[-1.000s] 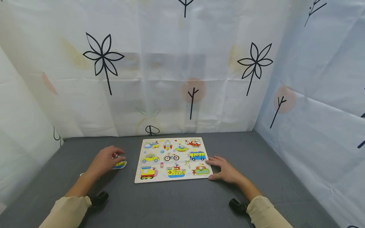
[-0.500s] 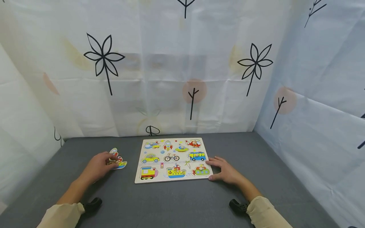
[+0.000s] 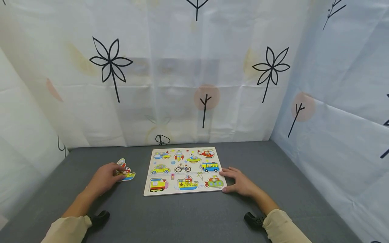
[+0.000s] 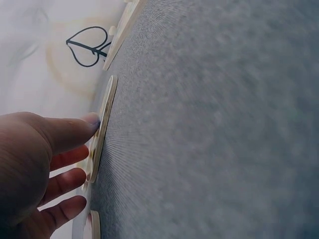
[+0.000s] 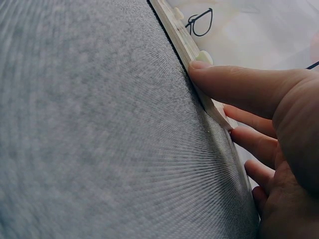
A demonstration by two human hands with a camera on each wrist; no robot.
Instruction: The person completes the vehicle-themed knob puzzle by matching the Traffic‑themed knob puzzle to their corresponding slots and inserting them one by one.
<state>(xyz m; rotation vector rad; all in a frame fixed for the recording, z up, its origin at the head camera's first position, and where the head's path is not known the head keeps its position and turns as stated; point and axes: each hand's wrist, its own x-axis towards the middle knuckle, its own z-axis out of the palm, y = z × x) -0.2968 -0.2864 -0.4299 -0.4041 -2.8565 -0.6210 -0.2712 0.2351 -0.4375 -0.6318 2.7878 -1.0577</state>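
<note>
My left hand (image 3: 104,178) rests at some loose puzzle pieces on the left of the table. A boat piece (image 3: 130,176) with a yellow and blue hull shows past its fingertips, and a white and red piece (image 3: 121,162) lies just behind. Seen from the left wrist, the thumb (image 4: 75,130) touches the edge of a flat wooden piece (image 4: 109,102), the other fingers spread loosely beside it. Mid-table lies the wooden puzzle board (image 3: 179,193) with vehicle pictures. My right hand (image 3: 240,182) rests at its right edge, thumb (image 5: 234,84) by the near corner.
A dark grey cloth covers the table (image 3: 188,219). White fabric walls (image 3: 170,74) printed with plants stand behind it and at both sides. In the left wrist view another piece's edge (image 4: 95,224) shows below the hand.
My left hand has lowered and shifted slightly left and nearer, uncovering the white and red piece; it barely moves in the last half second. My right hand and the board stay put.
</note>
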